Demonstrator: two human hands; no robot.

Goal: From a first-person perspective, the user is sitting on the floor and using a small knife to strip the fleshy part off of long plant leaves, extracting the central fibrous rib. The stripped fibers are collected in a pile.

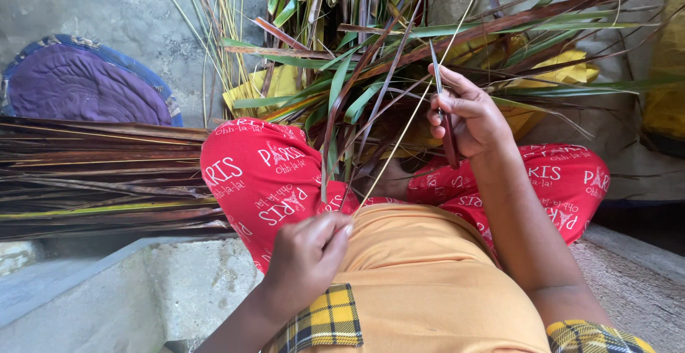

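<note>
My left hand (308,253) pinches the near end of a thin pale leaf rib (399,139) that runs up and away across my lap. Farther up the same rib, my right hand (467,114) is closed around a small knife (448,139) with a dark reddish handle, its blade pointing upward against the rib. A heap of green and brown palm leaves (371,60) lies over my knees, which are in red printed trousers (264,174). I wear an orange top with yellow checked cuffs.
A bundle of dry brown leaf strips (100,174) lies at the left. A purple round cushion (78,85) sits on the concrete floor beyond it. Yellow sacking (556,67) shows under the leaves, and a concrete step edge (143,274) runs along the near left.
</note>
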